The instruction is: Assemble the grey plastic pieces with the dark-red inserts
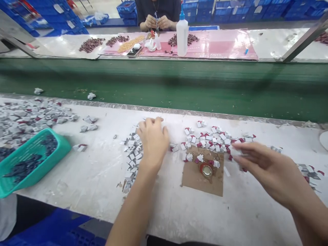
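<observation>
Head view: A worker's two bare hands are working over a pale desk [89, 184], beside a green belt [164, 85] running past its far edge.
Left hand: The left hand [153, 140] is reaching over the far end of a strip of grey-white pieces [132, 155], fingers curling downward; whether its grip is closing on one, the view is not telling.
Right hand: The right hand [271, 171], blurring, is pinching a white piece [236, 150] in its grip, just right of the cardboard [202, 186].
Red-and-white pieces: A loose cluster [217, 139] is lying between the hands, toward the far edge, some pieces overlapping the cardboard.
Cardboard: A small round pot [207, 171] is resting on it.
Left side: A green basket [60, 145] is holding dark parts [29, 167] near the left edge, a larger heap [30, 119] spreading behind.
Progress: Work appears to be under way, with many pieces lying in both groups; which are finished, the picture is not showing.
Opposite: Another person [159, 20] is handling something small.
</observation>
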Tool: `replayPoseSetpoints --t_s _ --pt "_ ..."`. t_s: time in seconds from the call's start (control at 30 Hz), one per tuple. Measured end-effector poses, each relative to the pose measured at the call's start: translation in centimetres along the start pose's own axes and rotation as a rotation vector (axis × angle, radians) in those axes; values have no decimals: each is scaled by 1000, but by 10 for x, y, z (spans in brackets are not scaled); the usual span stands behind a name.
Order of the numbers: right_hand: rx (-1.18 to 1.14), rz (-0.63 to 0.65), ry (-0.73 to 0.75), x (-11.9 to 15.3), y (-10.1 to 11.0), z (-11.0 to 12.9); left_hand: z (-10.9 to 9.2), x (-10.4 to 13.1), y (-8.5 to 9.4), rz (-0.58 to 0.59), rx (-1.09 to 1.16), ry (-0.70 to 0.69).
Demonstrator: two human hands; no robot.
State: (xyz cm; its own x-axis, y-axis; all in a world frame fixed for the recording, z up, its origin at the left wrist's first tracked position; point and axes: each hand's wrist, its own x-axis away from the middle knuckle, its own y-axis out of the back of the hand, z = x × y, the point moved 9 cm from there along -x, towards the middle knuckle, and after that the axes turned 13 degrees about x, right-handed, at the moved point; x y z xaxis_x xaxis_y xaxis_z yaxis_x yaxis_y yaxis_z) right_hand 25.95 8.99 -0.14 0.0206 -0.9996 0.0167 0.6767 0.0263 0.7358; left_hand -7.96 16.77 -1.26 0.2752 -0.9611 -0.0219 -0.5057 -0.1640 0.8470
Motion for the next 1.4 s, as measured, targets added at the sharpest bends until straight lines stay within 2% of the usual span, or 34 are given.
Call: replayPoseSetpoints --t_s 0.1,0.2,0.33,0.47,0.57,0.67,0.8,0.9,0.97,1.07,1.2,1.3,1.4 --pt "16 54 25 43 -11 -16 25 -17 19 -81 -172 84" --pt "87 53 49 73 -25 -25 38 -29 17 -66 -212 123" --pt "148 22 60 94 -35 -33 35 -33 10 -82 -194 98" --pt "57 27 -75 92 -30 -46 28 -27 14 -75 -128 80" --pt "-73 25 -207 84 -26 -52 18 -8 25 -40 114 19" --pt "-3 27 -190 77 -24 -42 3 30 29 87 380 -63" --pt "163 53 -109 79 -20 -30 -4 93 15 242 410 -116" --pt "133 99 -133 85 -20 -33 -1 130 0 245 336 -214" --pt "38 86 -184 86 -21 -36 2 146 -10 219 232 -297" --pt "-151 19 -212 80 -27 -27 7 158 -19 191 146 -352" --pt "-322 -31 -151 69 -42 -1 12 161 -20 178 141 -356" --pt "-337 -40 -120 64 -52 9 16 162 -20 202 218 -346" --pt "-292 -30 -89 62 -58 11 26 162 -15 161 294 -296"
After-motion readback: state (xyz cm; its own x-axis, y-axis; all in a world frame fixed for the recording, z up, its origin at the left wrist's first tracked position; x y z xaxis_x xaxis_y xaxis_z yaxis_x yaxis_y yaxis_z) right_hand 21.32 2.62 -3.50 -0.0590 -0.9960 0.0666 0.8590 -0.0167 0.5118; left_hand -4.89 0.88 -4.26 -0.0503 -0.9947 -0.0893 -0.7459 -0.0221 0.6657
